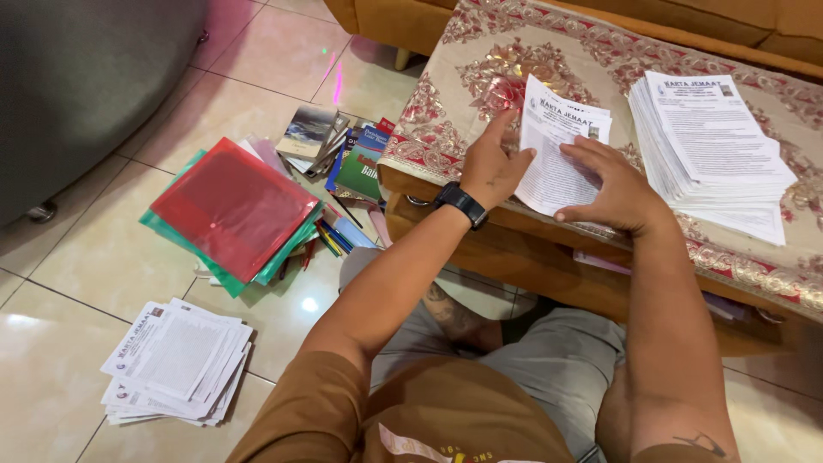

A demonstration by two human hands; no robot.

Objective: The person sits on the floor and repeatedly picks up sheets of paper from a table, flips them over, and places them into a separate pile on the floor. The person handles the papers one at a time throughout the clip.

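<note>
A printed white sheet (557, 146), folded over, lies on a low table (480, 51) covered with a beige and red patterned cloth. My left hand (490, 163), with a black watch on its wrist, rests on the sheet's left edge, the index finger stretched along it. My right hand (610, 184) lies flat on the sheet's lower right part, fingers spread. A tall stack of the same printed sheets (711, 150) stands just right of my right hand.
On the tiled floor at the left lie a pile of folded printed sheets (176, 360), red and green plastic folders (233, 210) and several books (339, 150). A dark rounded seat (77, 86) fills the upper left. A brown sofa (729, 21) stands behind the table.
</note>
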